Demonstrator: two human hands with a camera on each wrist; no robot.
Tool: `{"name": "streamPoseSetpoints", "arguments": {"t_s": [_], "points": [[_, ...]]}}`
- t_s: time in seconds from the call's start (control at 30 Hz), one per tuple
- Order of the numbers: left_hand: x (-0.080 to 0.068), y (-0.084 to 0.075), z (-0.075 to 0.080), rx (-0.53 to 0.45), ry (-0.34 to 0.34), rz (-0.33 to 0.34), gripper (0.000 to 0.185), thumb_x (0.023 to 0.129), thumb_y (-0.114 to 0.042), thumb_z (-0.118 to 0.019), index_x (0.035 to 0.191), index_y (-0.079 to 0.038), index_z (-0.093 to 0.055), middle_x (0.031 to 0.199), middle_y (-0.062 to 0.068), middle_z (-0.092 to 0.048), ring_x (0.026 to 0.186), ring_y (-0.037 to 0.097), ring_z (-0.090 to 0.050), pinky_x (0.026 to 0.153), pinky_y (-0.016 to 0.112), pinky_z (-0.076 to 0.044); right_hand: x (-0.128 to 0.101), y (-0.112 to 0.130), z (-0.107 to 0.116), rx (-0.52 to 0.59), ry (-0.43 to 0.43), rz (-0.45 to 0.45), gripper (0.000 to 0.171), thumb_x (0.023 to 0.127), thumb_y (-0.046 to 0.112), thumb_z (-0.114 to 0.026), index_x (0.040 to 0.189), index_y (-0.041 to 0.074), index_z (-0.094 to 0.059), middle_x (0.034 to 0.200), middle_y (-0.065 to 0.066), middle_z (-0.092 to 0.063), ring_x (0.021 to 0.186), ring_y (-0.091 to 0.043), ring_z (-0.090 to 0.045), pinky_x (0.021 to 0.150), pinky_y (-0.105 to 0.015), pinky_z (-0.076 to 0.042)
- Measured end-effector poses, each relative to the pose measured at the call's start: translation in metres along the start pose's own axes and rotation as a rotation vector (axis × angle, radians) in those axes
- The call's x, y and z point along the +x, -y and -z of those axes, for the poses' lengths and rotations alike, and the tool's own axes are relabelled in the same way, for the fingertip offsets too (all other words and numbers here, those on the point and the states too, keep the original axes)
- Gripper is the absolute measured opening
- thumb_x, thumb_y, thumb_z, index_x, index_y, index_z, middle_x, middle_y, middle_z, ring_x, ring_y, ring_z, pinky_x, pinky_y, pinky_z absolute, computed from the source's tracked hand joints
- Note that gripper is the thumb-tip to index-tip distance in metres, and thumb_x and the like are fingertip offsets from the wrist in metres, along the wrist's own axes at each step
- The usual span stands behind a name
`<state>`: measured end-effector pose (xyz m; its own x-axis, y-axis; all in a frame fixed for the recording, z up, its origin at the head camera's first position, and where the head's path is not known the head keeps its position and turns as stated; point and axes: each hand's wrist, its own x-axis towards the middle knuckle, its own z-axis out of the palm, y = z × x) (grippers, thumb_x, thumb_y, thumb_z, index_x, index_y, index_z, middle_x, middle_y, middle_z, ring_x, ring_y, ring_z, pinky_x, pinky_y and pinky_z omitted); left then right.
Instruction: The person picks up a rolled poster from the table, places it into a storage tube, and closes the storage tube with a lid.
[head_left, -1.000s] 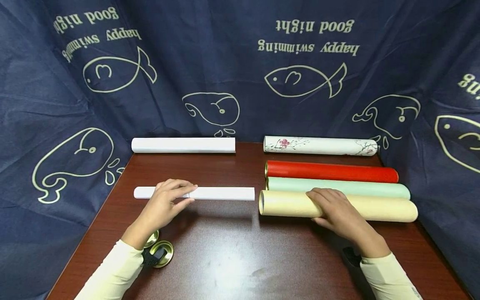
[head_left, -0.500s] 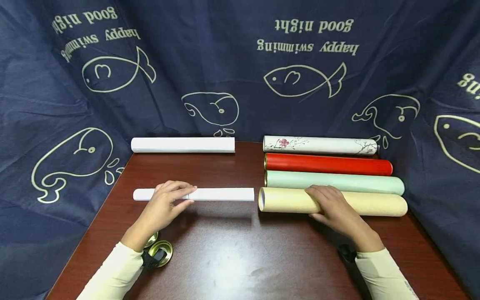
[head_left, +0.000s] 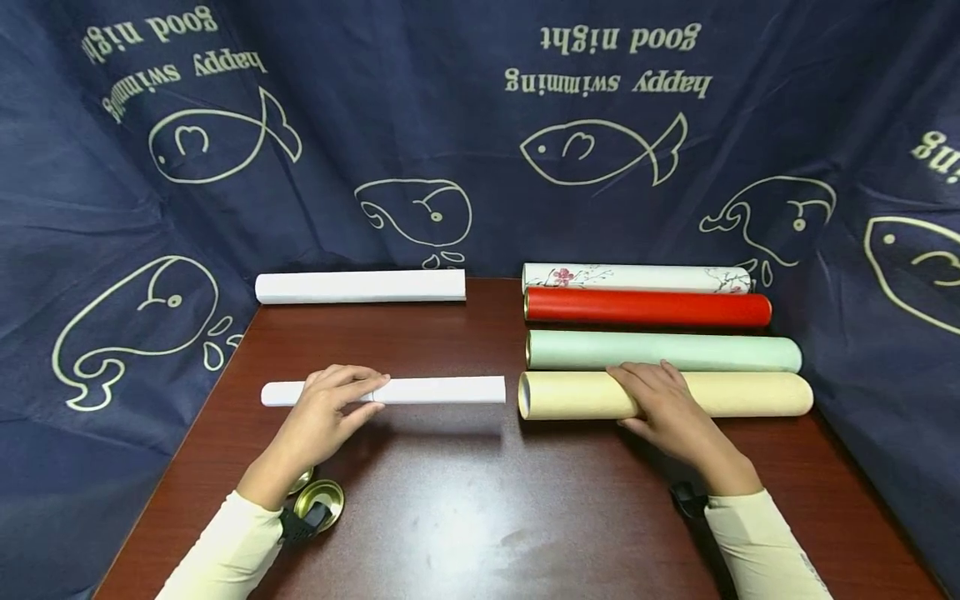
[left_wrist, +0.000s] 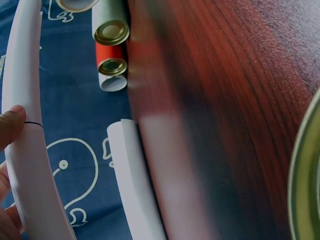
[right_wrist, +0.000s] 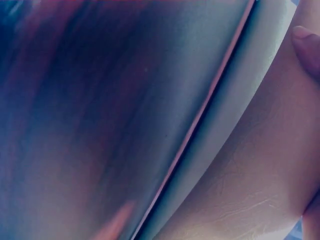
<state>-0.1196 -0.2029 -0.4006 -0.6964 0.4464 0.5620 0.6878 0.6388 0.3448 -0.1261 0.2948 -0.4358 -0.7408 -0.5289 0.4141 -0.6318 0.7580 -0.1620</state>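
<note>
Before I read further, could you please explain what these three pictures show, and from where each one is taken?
A person works with two bare hands. The big picture comes from a camera on the head, looking down at a brown table. The two blurry close-ups come from cameras worn on each wrist. The left hand rests on a thin white paper roll; another white roll lies farther back. The right hand lies on a cream tube. Behind that tube lie a green tube, a red tube and a flowered tube. Gold lids sit near the left wrist.
</note>
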Motion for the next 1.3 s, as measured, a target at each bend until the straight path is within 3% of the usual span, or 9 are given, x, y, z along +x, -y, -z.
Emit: {"name": "streamPoseSetpoints", "arguments": {"t_s": [0.47, 0.9, 1.17, 1.3], "points": [[0.002, -0.007, -0.010, 0.020, 0.020, 0.016, 0.041, 0.077, -0.008, -0.085, 0.116, -0.011, -0.073, 0.110, 0.003, -0.067, 0.102, 0.026, -0.061, 0.083, 0.050, -0.040, -0.002, 0.005, 0.009, 0.030, -0.037, -0.040, 0.084, 0.059, 0.004, -0.092, 0.135, 0.008, -0.054, 0.127, -0.011, -0.057, 0.120, -0.034, -0.048, 0.101, -0.068, -0.028], [0.003, -0.018, -0.022, 0.057, 0.060, 0.027, 0.040, 0.078, -0.015, -0.085, 0.117, -0.013, -0.074, 0.110, 0.002, -0.067, 0.103, 0.026, -0.061, 0.081, 0.048, -0.041, -0.008, 0.007, 0.006, 0.054, -0.074, 0.010, 0.083, 0.059, 0.007, -0.092, 0.134, 0.004, -0.055, 0.126, -0.015, -0.057, 0.117, -0.036, -0.050, 0.098, -0.060, -0.032], [0.020, -0.030, -0.041, 0.057, 0.114, 0.049, 0.039, 0.082, -0.017, -0.082, 0.120, -0.016, -0.073, 0.109, 0.001, -0.067, 0.102, 0.025, -0.061, 0.081, 0.047, -0.043, -0.011, 0.007, 0.004, 0.059, -0.098, 0.018, 0.082, 0.059, 0.007, -0.091, 0.133, 0.004, -0.056, 0.126, -0.015, -0.057, 0.118, -0.037, -0.049, 0.098, -0.061, -0.031], [0.029, -0.034, -0.051, 0.048, 0.110, 0.036, 0.039, 0.081, -0.016, -0.083, 0.119, -0.017, -0.074, 0.107, 0.000, -0.067, 0.101, 0.024, -0.061, 0.080, 0.048, -0.043, -0.010, 0.008, 0.002, 0.068, -0.103, 0.014, 0.082, 0.059, 0.008, -0.091, 0.134, 0.005, -0.056, 0.127, -0.014, -0.057, 0.119, -0.036, -0.049, 0.098, -0.064, -0.031]]}}
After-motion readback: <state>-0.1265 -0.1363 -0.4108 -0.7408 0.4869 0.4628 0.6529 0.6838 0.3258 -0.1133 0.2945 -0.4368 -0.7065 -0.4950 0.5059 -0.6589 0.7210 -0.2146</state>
